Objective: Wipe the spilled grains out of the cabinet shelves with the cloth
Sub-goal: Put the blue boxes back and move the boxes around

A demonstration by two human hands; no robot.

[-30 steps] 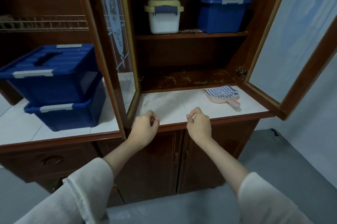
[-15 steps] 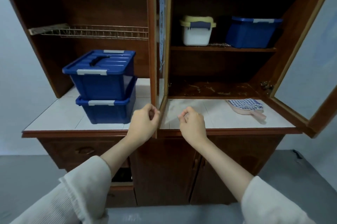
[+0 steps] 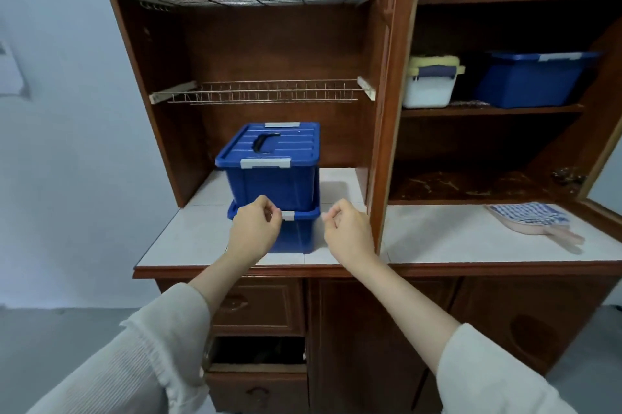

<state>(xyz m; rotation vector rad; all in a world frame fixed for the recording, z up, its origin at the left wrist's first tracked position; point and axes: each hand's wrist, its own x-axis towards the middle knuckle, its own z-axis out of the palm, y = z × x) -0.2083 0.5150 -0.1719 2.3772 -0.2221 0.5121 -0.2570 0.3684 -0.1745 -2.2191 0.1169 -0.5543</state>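
Nearest to us, our two pale sleeves (image 3: 144, 363) lead up to both hands, raised side by side over the front edge of the white tiled surface (image 3: 188, 238). Our left hand (image 3: 255, 231) has its fingers curled in, thumb against forefinger, and grips nothing that we can see. Its fingertips sit right beside the white latch of the lower blue box (image 3: 298, 235), though we cannot tell whether they touch it. Our right hand (image 3: 350, 235) is curled the same way, holding nothing, just left of the open cabinet door (image 3: 383, 144). Below the surface a drawer (image 3: 259, 354) stands pulled out.

The lower blue box stands near the surface's front edge, left of the door. An upper blue box (image 3: 272, 164) is stacked on it, with a black handle on its lid. The cloth (image 3: 528, 213), checked blue and white, lies well apart from both hands, toward the surface's right edge, on top of a pink paddle-shaped thing (image 3: 555, 235). Just behind it, the grains (image 3: 471, 183) are scattered over the dark bottom shelf (image 3: 437, 200). On the shelf above stand a yellow-lidded white container (image 3: 430, 87) and a blue bin (image 3: 528, 80). Farther left, two wire racks (image 3: 262, 93) span the open bay.
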